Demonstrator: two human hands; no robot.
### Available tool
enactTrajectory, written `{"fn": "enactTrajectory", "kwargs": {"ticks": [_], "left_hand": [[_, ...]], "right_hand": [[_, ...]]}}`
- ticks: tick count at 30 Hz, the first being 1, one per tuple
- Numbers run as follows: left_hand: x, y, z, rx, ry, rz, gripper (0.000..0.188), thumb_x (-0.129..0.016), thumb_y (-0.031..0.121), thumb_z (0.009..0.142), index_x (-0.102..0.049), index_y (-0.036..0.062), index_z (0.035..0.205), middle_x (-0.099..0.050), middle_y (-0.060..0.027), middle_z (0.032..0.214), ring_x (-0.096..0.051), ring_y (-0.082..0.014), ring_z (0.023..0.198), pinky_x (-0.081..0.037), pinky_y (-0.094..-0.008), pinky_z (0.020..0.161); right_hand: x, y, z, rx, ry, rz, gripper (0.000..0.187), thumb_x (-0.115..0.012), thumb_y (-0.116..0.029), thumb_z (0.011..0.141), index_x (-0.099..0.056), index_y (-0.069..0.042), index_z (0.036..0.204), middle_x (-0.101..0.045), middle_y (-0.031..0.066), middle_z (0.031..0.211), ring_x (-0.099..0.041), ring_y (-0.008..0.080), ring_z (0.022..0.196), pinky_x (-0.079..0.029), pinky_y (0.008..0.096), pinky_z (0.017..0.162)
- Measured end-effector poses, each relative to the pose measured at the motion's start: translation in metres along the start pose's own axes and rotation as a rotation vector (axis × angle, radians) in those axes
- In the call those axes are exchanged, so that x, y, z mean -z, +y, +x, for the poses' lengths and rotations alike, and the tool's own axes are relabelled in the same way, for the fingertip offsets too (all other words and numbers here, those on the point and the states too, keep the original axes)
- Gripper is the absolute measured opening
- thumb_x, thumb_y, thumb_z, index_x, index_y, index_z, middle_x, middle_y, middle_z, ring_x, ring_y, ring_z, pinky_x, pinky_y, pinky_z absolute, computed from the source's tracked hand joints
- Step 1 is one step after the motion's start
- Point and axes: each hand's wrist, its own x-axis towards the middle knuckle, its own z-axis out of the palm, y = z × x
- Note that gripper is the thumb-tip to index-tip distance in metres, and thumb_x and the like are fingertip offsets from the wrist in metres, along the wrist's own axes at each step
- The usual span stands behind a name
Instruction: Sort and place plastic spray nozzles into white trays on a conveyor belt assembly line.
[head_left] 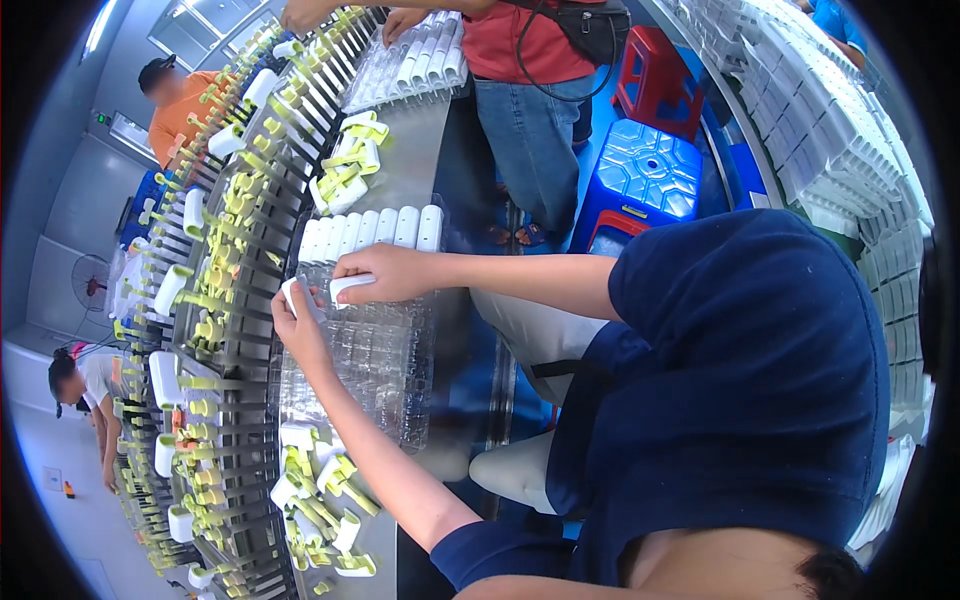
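Observation:
My left hand [302, 325] grips a small white oblong plastic casing [292, 292] between thumb and fingers. Close beside it, my right hand [385, 272] is closed on another white plastic casing [350, 287], its fingers wrapped over the top. Both hands are above a clear plastic blister tray [365, 365] with many moulded pockets. Just beyond my right hand, several white casings [372, 230] stand side by side in a row at the tray's far end. Part of each held piece is hidden by fingers.
A rack line [215, 330] of grey prongs with white and yellow-green parts runs along the left. Loose yellow-green and white pieces [320, 490] lie nearer; another pile [350, 165] lies beyond. A co-worker in red [530, 45] stands ahead by a blue stool [645, 170]. White trays [815, 120] are stacked right.

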Motion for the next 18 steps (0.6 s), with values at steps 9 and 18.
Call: {"fn": "enactTrajectory", "kwargs": {"ticks": [9,18], "left_hand": [[0.0005,-0.0002,0.0006,0.001,-0.002,0.011,0.031,-0.057,0.031,0.097,-0.055,0.0012,0.105,-0.064,-0.0075,0.087,-0.056,-0.0093,0.068,-0.045,-0.0229,0.062],[0.0003,-0.0026,0.0015,-0.010,0.002,0.001,0.029,-0.057,0.029,0.097,-0.056,0.0013,0.104,-0.064,-0.0072,0.086,-0.055,-0.0091,0.067,-0.045,-0.0225,0.061]], "right_hand": [[0.0003,-0.0006,-0.0003,-0.008,-0.004,-0.002,0.042,-0.063,-0.042,0.088,-0.065,-0.003,0.105,-0.069,0.0130,0.095,-0.065,0.0228,0.089,-0.048,0.0340,0.080],[0.0001,-0.0007,-0.0006,0.016,0.019,-0.012,0.041,-0.063,-0.041,0.089,-0.064,-0.003,0.103,-0.069,0.0116,0.090,-0.065,0.0213,0.084,-0.048,0.0336,0.076]]}}
